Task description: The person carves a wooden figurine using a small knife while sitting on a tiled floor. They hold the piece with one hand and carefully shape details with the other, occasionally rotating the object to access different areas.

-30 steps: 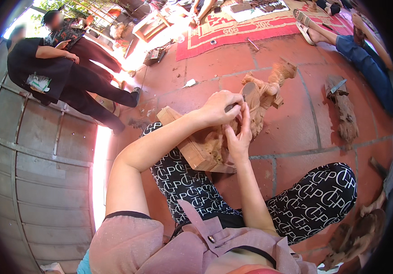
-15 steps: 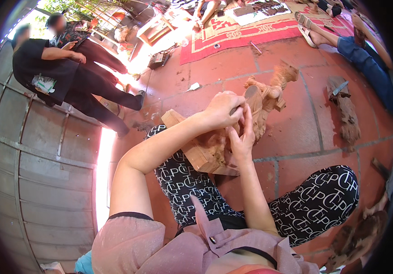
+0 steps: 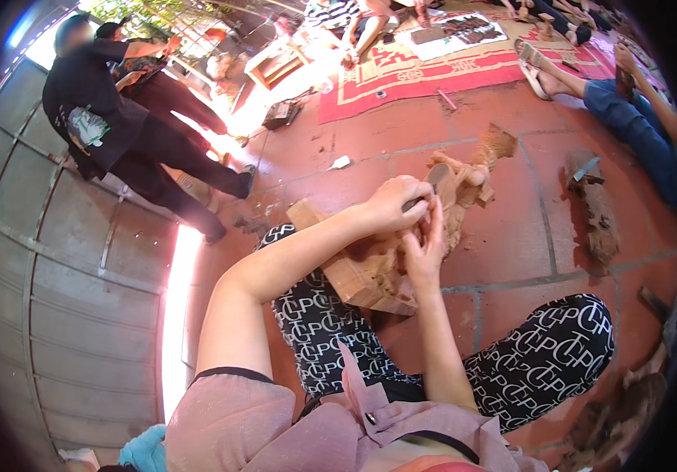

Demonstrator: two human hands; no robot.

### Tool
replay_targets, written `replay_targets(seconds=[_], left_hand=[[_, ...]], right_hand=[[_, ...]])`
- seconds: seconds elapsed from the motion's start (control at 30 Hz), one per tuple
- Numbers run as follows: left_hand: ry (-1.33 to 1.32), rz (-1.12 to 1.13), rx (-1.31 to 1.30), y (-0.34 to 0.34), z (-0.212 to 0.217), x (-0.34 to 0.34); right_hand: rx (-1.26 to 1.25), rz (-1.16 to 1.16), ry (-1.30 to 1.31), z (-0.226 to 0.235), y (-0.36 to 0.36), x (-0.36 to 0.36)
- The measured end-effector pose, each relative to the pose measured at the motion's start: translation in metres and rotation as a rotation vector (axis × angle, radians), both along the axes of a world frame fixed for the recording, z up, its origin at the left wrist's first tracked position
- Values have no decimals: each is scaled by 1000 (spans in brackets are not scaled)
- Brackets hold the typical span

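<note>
A pale carved wooden figure (image 3: 464, 185) on a block base (image 3: 350, 279) lies tilted across my lap, resting on my patterned trouser leg. My left hand (image 3: 392, 206) is closed over a small metal carving tool (image 3: 437, 178) pressed against the carving's middle. Right beside it, my right hand (image 3: 425, 244) grips the wood just below the tool, fingers touching the left hand. The tool's tip is hidden between my fingers.
I sit on red floor tiles (image 3: 511, 244). A second wooden piece with a chisel (image 3: 590, 204) lies to the right. A seated person's legs (image 3: 629, 110) are at far right, two people (image 3: 118, 134) stand at upper left, a red mat (image 3: 464, 55) lies beyond, and a grey metal door (image 3: 47, 315) is on the left.
The view has shifted slightly; both hands stay on the carving, with small working movements at the same spot. The standing people at upper left have shifted a little.
</note>
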State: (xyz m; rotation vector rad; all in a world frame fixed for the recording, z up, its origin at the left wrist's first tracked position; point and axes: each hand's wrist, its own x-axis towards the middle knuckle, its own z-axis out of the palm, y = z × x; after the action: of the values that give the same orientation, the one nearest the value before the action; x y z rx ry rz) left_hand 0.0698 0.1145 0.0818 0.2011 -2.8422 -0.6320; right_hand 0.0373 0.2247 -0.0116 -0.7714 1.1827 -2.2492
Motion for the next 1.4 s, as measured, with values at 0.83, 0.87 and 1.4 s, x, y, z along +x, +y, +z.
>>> replay_targets(seconds=[0.83,0.87,1.4], left_hand=[[-12,75,-3,6,12,3],[-8,109,44,6,11,11],[18,52,-65,17,15,-3]], right_hand=[[112,-48,109,-9,1,2],[158,-37,92,0,6,6],[350,-209,355,9,15,0]])
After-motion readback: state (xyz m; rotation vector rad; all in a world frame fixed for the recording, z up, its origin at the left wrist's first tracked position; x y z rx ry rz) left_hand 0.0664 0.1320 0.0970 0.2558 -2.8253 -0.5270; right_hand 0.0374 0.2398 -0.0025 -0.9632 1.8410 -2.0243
